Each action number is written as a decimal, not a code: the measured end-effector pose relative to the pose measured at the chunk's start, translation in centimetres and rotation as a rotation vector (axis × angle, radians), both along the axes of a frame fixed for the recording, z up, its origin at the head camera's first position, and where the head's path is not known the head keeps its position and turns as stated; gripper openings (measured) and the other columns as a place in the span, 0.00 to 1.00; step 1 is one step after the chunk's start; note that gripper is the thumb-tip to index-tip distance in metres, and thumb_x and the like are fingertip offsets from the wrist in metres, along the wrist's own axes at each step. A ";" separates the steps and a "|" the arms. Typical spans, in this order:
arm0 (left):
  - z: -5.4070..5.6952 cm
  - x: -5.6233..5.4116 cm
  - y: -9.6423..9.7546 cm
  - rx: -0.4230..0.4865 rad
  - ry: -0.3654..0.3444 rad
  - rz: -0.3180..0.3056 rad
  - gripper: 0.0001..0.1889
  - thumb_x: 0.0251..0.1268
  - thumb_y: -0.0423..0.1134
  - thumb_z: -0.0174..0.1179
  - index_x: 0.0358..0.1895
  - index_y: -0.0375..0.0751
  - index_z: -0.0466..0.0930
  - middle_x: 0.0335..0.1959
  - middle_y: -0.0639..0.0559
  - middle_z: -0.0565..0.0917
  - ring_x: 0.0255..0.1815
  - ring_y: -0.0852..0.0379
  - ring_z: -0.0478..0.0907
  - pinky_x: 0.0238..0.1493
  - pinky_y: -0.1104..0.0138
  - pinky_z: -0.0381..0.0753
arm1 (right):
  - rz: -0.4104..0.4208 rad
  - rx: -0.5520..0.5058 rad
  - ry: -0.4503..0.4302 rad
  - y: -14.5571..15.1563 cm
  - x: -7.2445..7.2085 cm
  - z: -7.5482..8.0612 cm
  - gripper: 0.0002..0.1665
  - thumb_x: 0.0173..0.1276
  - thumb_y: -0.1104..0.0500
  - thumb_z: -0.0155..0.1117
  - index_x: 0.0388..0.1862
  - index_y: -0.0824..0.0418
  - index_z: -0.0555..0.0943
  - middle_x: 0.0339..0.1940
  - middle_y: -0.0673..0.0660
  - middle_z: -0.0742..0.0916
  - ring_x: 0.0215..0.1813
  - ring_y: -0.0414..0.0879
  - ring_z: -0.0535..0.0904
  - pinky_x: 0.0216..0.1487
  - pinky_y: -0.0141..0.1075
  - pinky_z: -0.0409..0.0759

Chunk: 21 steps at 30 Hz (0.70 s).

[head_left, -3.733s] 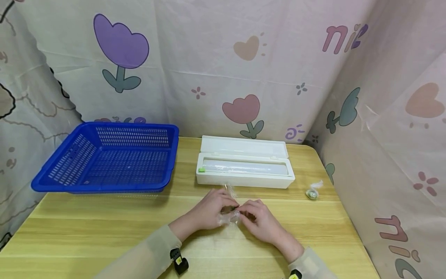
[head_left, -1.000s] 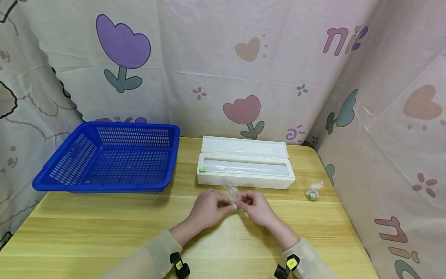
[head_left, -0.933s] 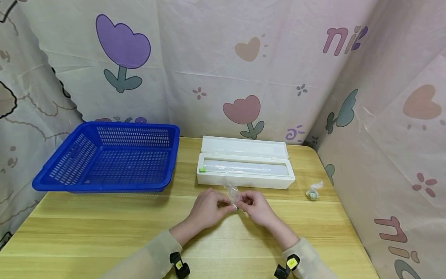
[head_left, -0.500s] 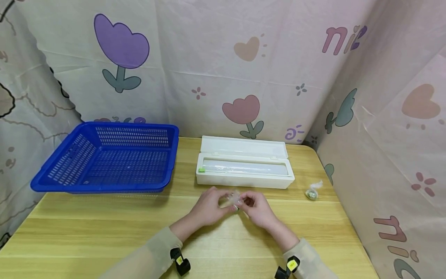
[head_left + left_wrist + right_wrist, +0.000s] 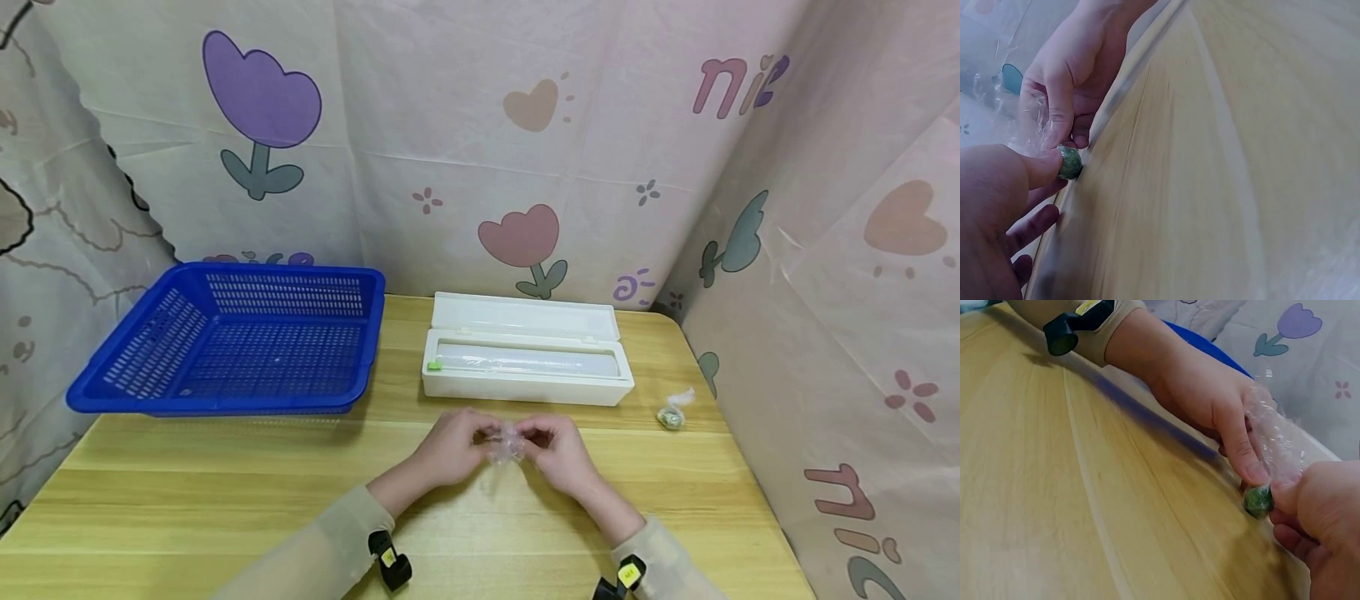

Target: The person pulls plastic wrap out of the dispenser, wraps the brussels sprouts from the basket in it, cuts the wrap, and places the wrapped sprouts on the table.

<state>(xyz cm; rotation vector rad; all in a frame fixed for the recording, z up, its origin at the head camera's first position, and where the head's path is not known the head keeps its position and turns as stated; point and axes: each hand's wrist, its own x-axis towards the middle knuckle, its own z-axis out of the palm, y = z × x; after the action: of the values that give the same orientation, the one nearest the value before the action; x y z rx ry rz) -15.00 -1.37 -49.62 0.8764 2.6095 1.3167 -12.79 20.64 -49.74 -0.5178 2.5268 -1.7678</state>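
Between my two hands is a small round green thing (image 5: pixel 1070 162) wrapped tightly in clear cling film, its exact kind not plain. The gathered film tail (image 5: pixel 507 445) bunches above it and hides the green part in the head view. My left hand (image 5: pixel 452 447) pinches the film beside the ball from the left, thumb against the bundle. From the right, my right hand (image 5: pixel 559 451) pinches the same bundle with thumb and fingers. In the right wrist view the green ball (image 5: pixel 1259 501) pokes out below both thumbs, just above the tabletop.
Behind the hands stands a white cling film box (image 5: pixel 528 387), lid raised, with a film roll and green slider. A blue plastic basket (image 5: pixel 225 404) is at the left. A small wrapped green bundle (image 5: pixel 672 415) lies on the wooden table (image 5: pixel 225 500) at the right.
The film, looser around the thing at first, is now gathered into a tail. That tail has swung from pointing at the box towards the person. Both hands stay close together.
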 end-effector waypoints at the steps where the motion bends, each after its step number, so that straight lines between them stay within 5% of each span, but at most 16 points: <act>1: 0.0 -0.1 0.0 -0.001 -0.002 0.004 0.12 0.66 0.37 0.74 0.52 0.46 0.92 0.45 0.61 0.90 0.47 0.62 0.84 0.56 0.57 0.81 | 0.011 0.000 0.015 0.1 0.0 -0.1 0.14 0.63 0.77 0.73 0.44 0.65 0.91 0.42 0.57 0.92 0.43 0.50 0.89 0.46 0.38 0.88; 8: -0.3 -0.4 0.0 0.012 -0.025 0.014 0.10 0.68 0.36 0.73 0.50 0.47 0.92 0.42 0.64 0.90 0.46 0.63 0.85 0.57 0.56 0.81 | 0.080 0.027 0.117 0.4 0.2 -0.3 0.16 0.61 0.77 0.75 0.46 0.64 0.91 0.47 0.56 0.92 0.48 0.50 0.88 0.49 0.40 0.88; 15: -0.3 -0.2 0.1 0.055 -0.022 0.008 0.12 0.68 0.33 0.72 0.52 0.47 0.91 0.45 0.61 0.91 0.45 0.65 0.86 0.55 0.60 0.84 | 0.140 0.111 0.314 0.8 0.4 -0.8 0.18 0.60 0.73 0.78 0.49 0.61 0.91 0.51 0.55 0.91 0.47 0.48 0.88 0.49 0.40 0.88; 21: -0.3 0.0 0.2 0.063 -0.006 0.014 0.09 0.68 0.34 0.72 0.48 0.49 0.92 0.43 0.62 0.91 0.44 0.66 0.86 0.53 0.62 0.84 | 0.156 0.178 0.428 1.0 0.4 -0.9 0.18 0.61 0.69 0.80 0.50 0.59 0.91 0.55 0.56 0.90 0.55 0.52 0.88 0.58 0.43 0.84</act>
<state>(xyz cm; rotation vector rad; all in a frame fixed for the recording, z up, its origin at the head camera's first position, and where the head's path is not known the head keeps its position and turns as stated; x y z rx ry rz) -14.98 -1.21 -49.94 0.8631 2.5873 1.4097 -12.34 21.60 -50.69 -1.1549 2.7740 -1.4895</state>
